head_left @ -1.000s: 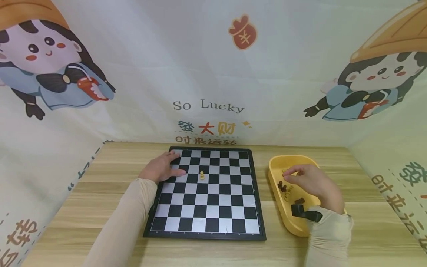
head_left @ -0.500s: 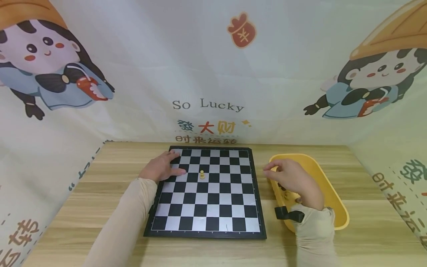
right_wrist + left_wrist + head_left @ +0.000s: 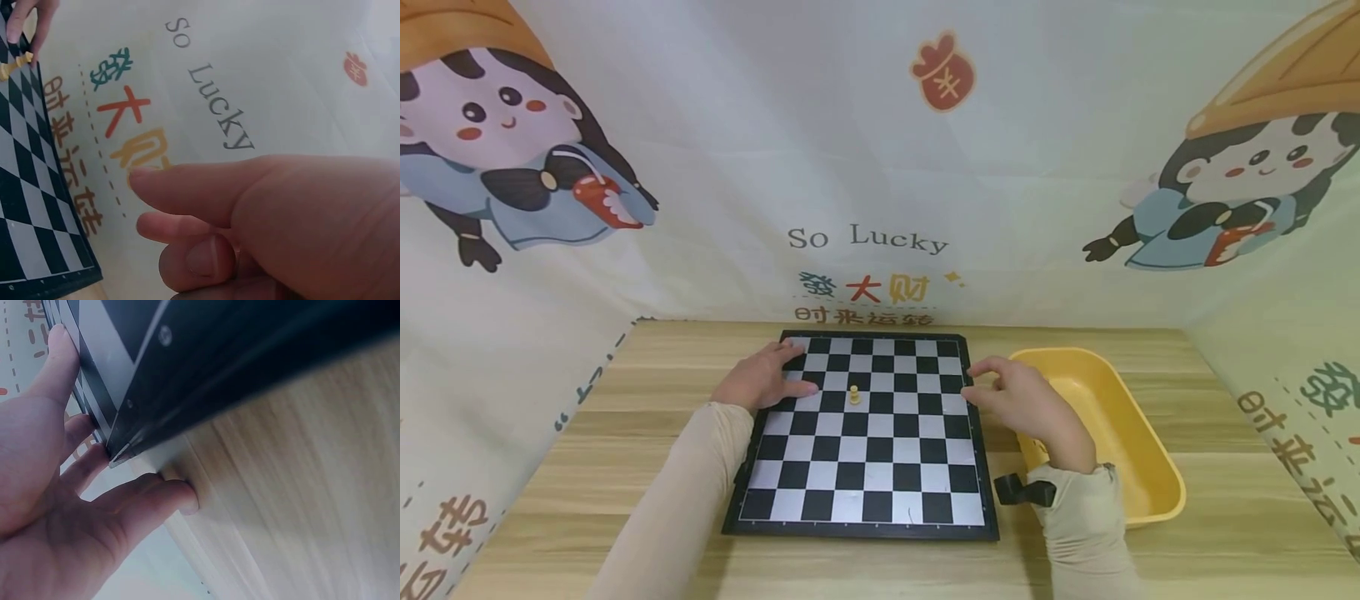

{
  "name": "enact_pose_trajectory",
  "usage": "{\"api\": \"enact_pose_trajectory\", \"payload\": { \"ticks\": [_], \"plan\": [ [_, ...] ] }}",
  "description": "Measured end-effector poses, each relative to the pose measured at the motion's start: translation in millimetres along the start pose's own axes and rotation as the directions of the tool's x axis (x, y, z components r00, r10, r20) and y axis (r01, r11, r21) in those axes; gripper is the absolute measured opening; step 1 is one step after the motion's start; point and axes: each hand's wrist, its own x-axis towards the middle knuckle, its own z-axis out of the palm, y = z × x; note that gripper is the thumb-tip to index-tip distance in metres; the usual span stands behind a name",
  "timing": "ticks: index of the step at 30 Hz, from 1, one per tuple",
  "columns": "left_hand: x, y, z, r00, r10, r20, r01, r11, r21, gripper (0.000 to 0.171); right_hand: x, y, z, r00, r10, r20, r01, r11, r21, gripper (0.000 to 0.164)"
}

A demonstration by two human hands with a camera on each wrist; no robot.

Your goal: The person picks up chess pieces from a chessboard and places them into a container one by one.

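A black-framed chessboard [image 3: 880, 450] lies on the wooden table. One pale yellow chess piece [image 3: 853, 395] stands in its far left part; the right wrist view shows the same chess piece [image 3: 15, 65] too. My left hand [image 3: 756, 379] rests at the board's far left edge, thumb over the squares. In the left wrist view its fingers [image 3: 156, 503] spread past the frame towards the table. My right hand [image 3: 1026, 408] hovers at the board's right edge, thumb and index finger apart. Nothing shows between that thumb [image 3: 181, 187] and index finger in the right wrist view.
Right of the board stands a yellow plastic tray [image 3: 1138, 433]; my right hand and sleeve cover its left part, hiding most of the small pieces there. A printed cloth backdrop [image 3: 880, 167] rises behind the table. A black strap [image 3: 1026, 490] circles my right wrist.
My right hand has moved left from over the tray to the board's right edge, and its thumb and index finger are further apart. My left hand and the standing piece have stayed put.
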Motion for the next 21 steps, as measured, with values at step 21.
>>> {"api": "enact_pose_trajectory", "payload": {
  "ticks": [21],
  "plan": [
    [-4.7,1.1,-2.6,1.000,0.018,-0.005,-0.018,1.000,0.007,0.086,28.1,-29.8,47.1,0.999,-0.018,0.050,0.023,0.995,-0.100,0.047]
  ]
}}
